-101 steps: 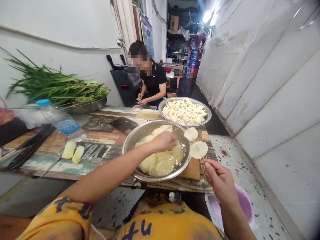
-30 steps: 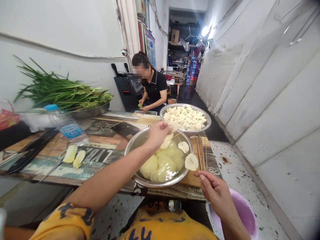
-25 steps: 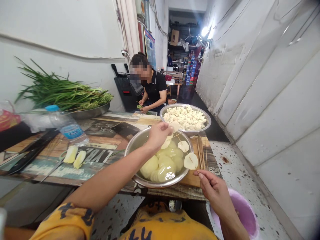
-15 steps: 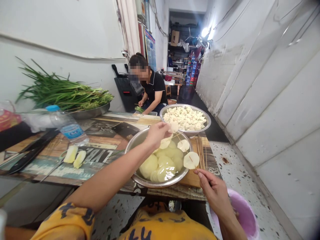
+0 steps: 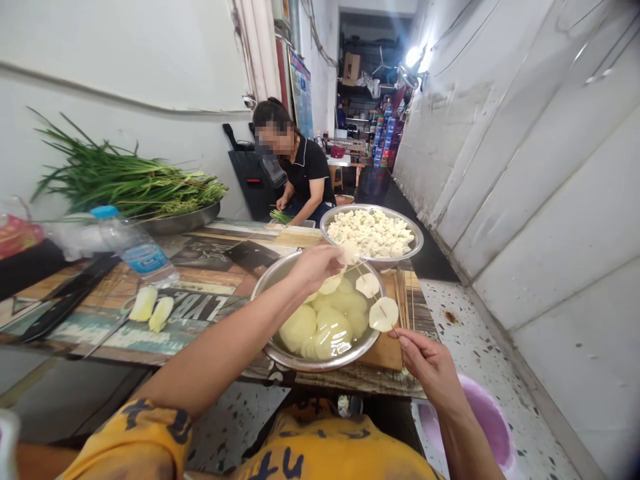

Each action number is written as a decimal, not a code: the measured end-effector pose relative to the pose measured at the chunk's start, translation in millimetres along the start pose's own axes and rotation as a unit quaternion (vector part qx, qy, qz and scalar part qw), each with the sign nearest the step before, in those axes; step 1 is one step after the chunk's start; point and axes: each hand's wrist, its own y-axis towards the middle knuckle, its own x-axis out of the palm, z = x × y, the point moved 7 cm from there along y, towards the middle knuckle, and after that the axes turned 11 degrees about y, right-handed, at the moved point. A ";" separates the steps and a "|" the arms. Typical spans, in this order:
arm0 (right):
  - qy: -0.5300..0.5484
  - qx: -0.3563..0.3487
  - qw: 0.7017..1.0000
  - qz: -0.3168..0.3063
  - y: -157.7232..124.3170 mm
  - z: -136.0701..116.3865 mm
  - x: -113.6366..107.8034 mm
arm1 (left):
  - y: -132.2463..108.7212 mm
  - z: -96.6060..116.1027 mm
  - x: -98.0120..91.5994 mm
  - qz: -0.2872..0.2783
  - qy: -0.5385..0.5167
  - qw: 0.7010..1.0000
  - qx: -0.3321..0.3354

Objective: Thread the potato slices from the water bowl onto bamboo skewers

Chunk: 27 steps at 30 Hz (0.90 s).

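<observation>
A metal bowl (image 5: 270, 350) holds pale potato-like slices (image 5: 300, 327) in water. Over its far side, my left hand (image 5: 320, 267) pinches a round white slice (image 5: 349, 253) at the far end of a thin skewer. Two more slices sit along that skewer, the nearest one (image 5: 384, 314) over the bowl's right rim. My right hand (image 5: 425, 357), at the right of the bowl, has its fingers closed on the skewer's near end. Several bare skewers (image 5: 401, 293) lie on a wooden board (image 5: 385, 350) beside the bowl.
Behind stands a bowl of cauliflower-like pieces (image 5: 373, 233). On the left are green stalks (image 5: 125, 187), a bottle (image 5: 143, 253), a black knife (image 5: 55, 310) and cut yellow-white pieces (image 5: 144, 304). A person (image 5: 305, 173) sits beyond the table; a pink tub (image 5: 480, 413) is at lower right.
The view has shifted slightly. My right hand and the nearest slice sit a little higher in view; both hands still hold the same things.
</observation>
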 end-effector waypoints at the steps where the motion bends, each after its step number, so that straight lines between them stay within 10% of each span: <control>1: -0.007 -0.001 1.000 -0.001 0.2 0.3 -2.1 | -0.2 -0.5 0.4 -0.003 -0.005 1.000 -0.004; 18: 0.109 0.012 0.994 0.018 3.6 20.5 8.7 | -9.9 -4.4 15.1 -0.072 -0.020 0.996 -0.055; 27: -0.039 -0.056 0.997 0.047 7.6 6.3 4.0 | -10.9 -4.8 17.0 -0.074 0.030 0.997 -0.017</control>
